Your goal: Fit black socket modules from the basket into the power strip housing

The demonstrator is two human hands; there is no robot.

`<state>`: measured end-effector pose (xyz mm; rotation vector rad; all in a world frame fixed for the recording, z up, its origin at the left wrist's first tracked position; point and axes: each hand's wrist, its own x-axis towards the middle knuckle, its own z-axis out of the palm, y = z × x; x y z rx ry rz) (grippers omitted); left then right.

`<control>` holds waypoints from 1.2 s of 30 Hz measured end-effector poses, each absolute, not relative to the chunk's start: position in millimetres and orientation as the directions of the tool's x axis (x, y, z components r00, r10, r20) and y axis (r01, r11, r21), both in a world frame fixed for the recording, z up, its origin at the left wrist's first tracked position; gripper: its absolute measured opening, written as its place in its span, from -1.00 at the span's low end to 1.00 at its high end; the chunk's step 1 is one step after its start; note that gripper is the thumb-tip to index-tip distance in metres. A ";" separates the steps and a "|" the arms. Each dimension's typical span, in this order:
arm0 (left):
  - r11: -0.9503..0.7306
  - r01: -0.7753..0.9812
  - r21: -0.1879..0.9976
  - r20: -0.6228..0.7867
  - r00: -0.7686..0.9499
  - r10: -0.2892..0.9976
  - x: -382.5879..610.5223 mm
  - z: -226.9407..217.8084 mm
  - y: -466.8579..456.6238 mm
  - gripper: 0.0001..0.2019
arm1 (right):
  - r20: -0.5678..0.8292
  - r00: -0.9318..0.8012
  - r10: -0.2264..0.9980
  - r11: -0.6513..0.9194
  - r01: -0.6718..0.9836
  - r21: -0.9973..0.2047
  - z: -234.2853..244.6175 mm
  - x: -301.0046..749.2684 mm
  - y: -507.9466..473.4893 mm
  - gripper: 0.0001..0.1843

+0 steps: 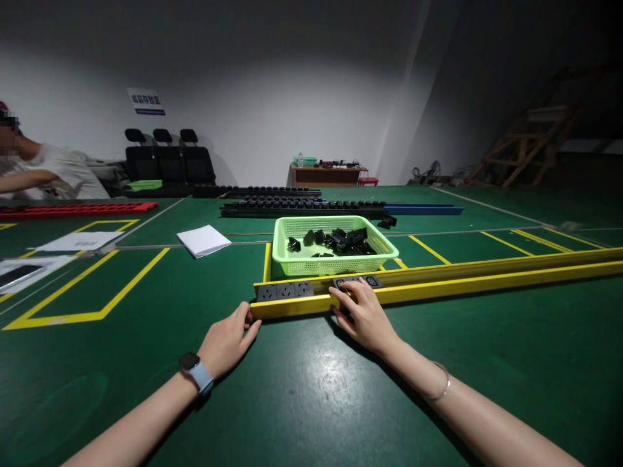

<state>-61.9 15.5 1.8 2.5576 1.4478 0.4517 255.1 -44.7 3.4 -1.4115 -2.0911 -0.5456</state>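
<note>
A long yellow channel (467, 283) lies across the table, open side up. My left hand (224, 342) is closed at its left end, thumb and fingers against the end edge. Inside that end sit several black socket modules (286, 291) side by side. Past a short gap is a second group of black socket modules (374, 281) with a different opening shape. My right hand (366, 319) reaches over the near wall, fingertips on this second group and thumb low by the outer face; the fingers partly hide the modules. Behind the channel stands a light green basket (335, 266) holding loose black parts (343, 240).
A folded white paper (203, 240) lies left of the basket; a phone (19, 276) rests on sheets farther left. Across the table are black strips (311, 207), a blue channel (426, 209) and a red rail (78, 210). A person (53, 170) sits at far left.
</note>
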 end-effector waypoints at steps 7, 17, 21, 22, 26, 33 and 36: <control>-0.511 0.808 0.293 0.187 0.476 0.859 -62.4 -0.3 16.4 -0.84 | 0.549 -0.470 0.691 0.542 0.839 0.037 7.9 247.6 -46.2 -0.39; -0.507 0.799 0.323 0.168 0.478 0.862 -62.7 2.1 15.5 -0.85 | 0.572 -0.403 0.714 0.494 0.869 -0.004 -0.2 248.2 -35.8 -0.52; -0.503 0.799 0.329 0.167 0.475 0.864 -62.6 2.2 15.7 -0.85 | 0.595 -0.388 0.704 0.502 0.864 -0.030 -3.4 251.1 -33.5 -0.46; -0.502 0.798 0.332 0.166 0.475 0.864 -62.5 2.3 15.7 -0.85 | 0.602 -0.377 0.704 0.495 0.868 -0.036 -3.7 251.5 -33.2 -0.47; -0.505 0.793 0.341 0.173 0.475 0.863 -62.0 3.4 15.2 -0.85 | 0.621 -0.329 0.712 0.451 0.891 -0.045 -3.3 252.2 -32.0 -0.53; -0.512 0.786 0.345 0.161 0.488 0.858 -64.5 5.8 13.4 -0.85 | 0.607 -0.300 0.736 0.439 0.894 -0.090 2.3 261.6 -31.1 -0.55; -0.520 0.781 0.346 0.159 0.498 0.853 -64.9 6.8 13.2 -0.84 | 0.616 -0.270 0.740 0.423 0.899 -0.113 0.9 276.4 -32.3 -0.60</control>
